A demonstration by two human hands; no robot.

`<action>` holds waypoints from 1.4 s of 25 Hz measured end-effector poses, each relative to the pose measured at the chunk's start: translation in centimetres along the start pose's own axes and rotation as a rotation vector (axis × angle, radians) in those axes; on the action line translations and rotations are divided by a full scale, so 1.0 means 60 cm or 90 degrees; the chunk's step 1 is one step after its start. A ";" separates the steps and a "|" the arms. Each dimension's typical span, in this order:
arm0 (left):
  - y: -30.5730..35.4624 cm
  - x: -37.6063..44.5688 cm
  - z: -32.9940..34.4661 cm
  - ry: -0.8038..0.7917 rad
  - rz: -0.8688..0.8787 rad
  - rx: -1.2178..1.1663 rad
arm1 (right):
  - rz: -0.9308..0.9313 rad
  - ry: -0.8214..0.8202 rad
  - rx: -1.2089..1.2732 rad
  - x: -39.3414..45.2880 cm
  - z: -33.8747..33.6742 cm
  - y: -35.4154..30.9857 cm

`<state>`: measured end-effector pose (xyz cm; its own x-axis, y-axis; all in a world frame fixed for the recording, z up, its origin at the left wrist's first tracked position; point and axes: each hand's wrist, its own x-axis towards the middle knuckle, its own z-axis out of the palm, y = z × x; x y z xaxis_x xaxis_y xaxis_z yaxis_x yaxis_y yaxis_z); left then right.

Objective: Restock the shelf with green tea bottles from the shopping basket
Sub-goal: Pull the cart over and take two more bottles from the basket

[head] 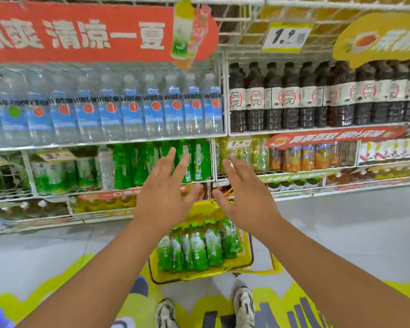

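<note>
A yellow shopping basket (243, 260) stands on the floor in front of my feet, with several green tea bottles (199, 247) lying side by side in it. More green tea bottles (126, 165) stand in a white wire shelf compartment (118, 190) at mid height. My left hand (166, 192) and my right hand (244, 195) are both stretched out in front of that shelf, above the basket, fingers spread and straight. Neither hand holds anything. The basket's far end is hidden behind my hands.
Water bottles (109, 110) fill the shelf above the green tea. Dark oolong tea bottles (317, 98) stand upper right, with yellow and orange drinks (294, 159) below them. Grey floor with a yellow sticker (81, 280) lies around my shoes (244, 304).
</note>
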<state>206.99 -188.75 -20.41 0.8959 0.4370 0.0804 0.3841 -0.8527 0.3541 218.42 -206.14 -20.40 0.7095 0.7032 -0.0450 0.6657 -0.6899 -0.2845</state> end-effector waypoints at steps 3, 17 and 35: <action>0.008 -0.006 0.061 0.026 -0.062 0.006 | -0.036 -0.049 0.018 0.023 0.037 0.041; -0.074 -0.093 0.474 -0.065 -0.207 -0.032 | -0.034 -0.163 0.027 0.020 0.429 0.186; -0.144 -0.135 0.826 -0.230 -0.550 -0.246 | 0.368 -0.297 0.310 -0.009 0.779 0.244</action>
<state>207.47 -199.12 -70.32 0.3835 0.6934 -0.6100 0.8916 -0.1057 0.4403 217.00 -208.59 -69.28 0.6674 0.3401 -0.6626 -0.0150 -0.8834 -0.4685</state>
